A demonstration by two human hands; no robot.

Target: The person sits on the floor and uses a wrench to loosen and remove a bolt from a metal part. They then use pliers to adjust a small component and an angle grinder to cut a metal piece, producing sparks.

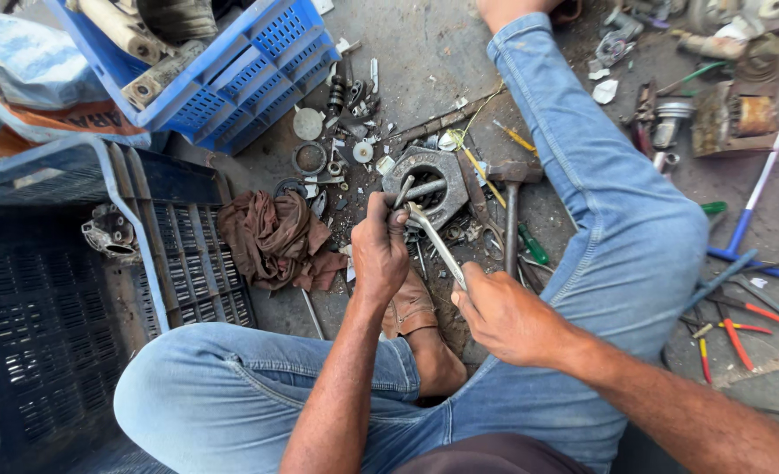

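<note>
The left hand (379, 250) grips a small metal part beside the round metal housing (424, 180); the right hand (503, 316) closes on a spanner (435, 244) set against it, work midway.

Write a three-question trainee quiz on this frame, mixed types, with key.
1. True or false: the right hand grips the handle of a metal wrench.
2. Which lies just left of the left hand? A) brown rag B) pliers C) a hammer
3. Fill in: the hammer lies beside the hexagonal metal ____ with a round hole.

Key: 1 true; 2 A; 3 block
</note>
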